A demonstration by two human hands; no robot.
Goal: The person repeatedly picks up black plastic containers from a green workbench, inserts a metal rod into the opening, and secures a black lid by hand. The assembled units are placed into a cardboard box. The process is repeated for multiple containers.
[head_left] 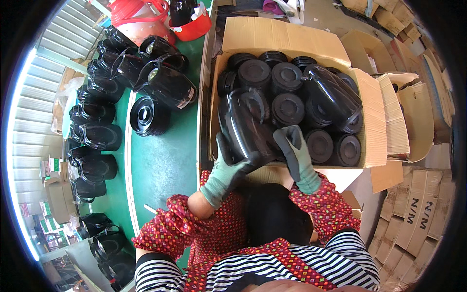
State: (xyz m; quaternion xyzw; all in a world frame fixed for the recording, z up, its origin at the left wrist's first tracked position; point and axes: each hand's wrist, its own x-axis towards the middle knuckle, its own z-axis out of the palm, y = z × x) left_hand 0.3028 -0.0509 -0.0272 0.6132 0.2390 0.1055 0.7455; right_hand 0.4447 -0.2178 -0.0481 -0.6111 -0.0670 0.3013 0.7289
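Observation:
A glossy black jug (245, 129) with a loop handle is tilted over the near left part of an open cardboard box. My left hand (227, 168), in a grey-green glove with dark fingers, grips its near end, thumb across the bottom. My right hand (297, 158), gloved alike, has bent fingers closed at the jug's near right edge; the jug partly hides the contact. Round black ribbed parts (287, 109) stand in stacks inside the box (374, 121). On top of them, at the right, lies a second black jug (333, 95).
To the left, a green table (165, 165) carries rows of black jugs (99, 136), more jugs lying down (168, 85) and a stack of black round parts (146, 117). A red basket (192, 29) sits at its far end. Cardboard boxes (413, 209) are piled at the right.

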